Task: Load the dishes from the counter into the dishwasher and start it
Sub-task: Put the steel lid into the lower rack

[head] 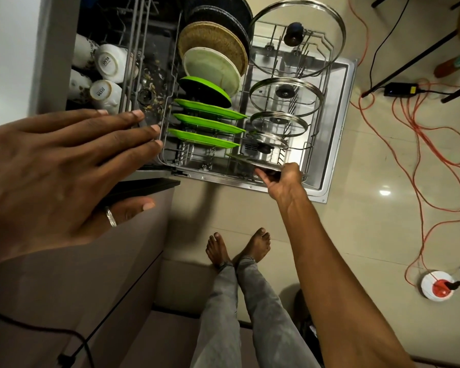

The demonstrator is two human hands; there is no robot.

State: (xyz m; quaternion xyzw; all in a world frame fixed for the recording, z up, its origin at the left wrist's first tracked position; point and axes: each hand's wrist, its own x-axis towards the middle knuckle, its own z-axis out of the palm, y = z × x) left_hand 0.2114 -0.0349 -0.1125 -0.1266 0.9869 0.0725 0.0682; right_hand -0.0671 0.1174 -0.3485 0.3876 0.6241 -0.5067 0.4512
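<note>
So the right hand [282, 179] pinches the small round steel lid [263, 162] by its rim, probably to slot it into the grey wire rack [194, 158] at centre frame. The left hand [51, 168] is spread flat and empty.

Lower rack [194, 158]: bare tines free at centre frame, just below green plates [210, 123]. Glass lids [286, 96] block right side; cups [109, 62] crowd upper left.

Lower rack [191, 166], centre frame, pulled out over open door [337, 115]. Left row: four green plates [207, 122], white plate [213, 70], tan plate [213, 41]. Right row: glass lids [263, 94] on edge.
</note>
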